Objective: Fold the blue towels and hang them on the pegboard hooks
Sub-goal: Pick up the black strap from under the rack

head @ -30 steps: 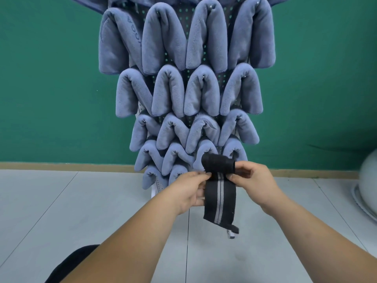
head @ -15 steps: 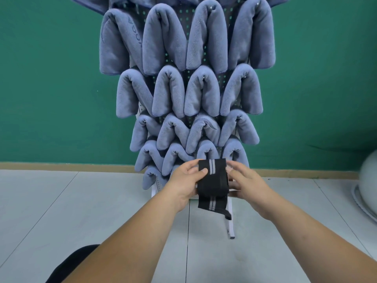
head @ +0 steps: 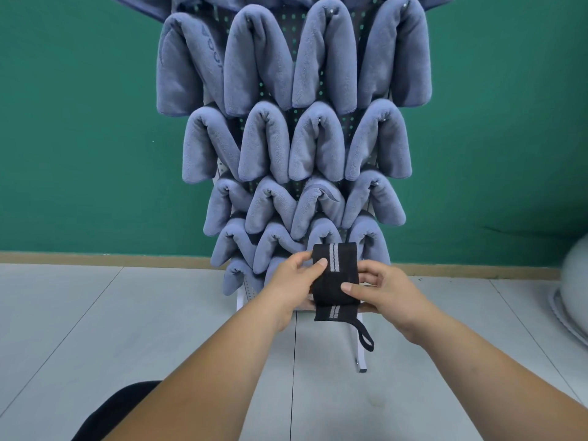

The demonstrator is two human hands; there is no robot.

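Note:
Several folded blue towels [head: 318,144] hang in rows on the hooks of a dark pegboard [head: 296,23] that stands on white legs [head: 361,351]. In front of its lowest row I hold a black strap with grey stripes [head: 335,275], folded over on itself. My left hand [head: 292,281] grips its left edge with the thumb on the front. My right hand [head: 381,289] pinches its right edge, thumb across the front. A short black loop [head: 366,337] dangles from the strap's lower end.
A green wall [head: 79,122] with a tan baseboard stands behind the pegboard. The floor [head: 95,329] is pale grey tile. A white round object [head: 572,288] sits at the right edge. A dark shape [head: 111,412] shows at the bottom left.
The black strap hung long from both hands a second ago; it has since been folded up into a short bundle, and both hands have shifted to hold its sides.

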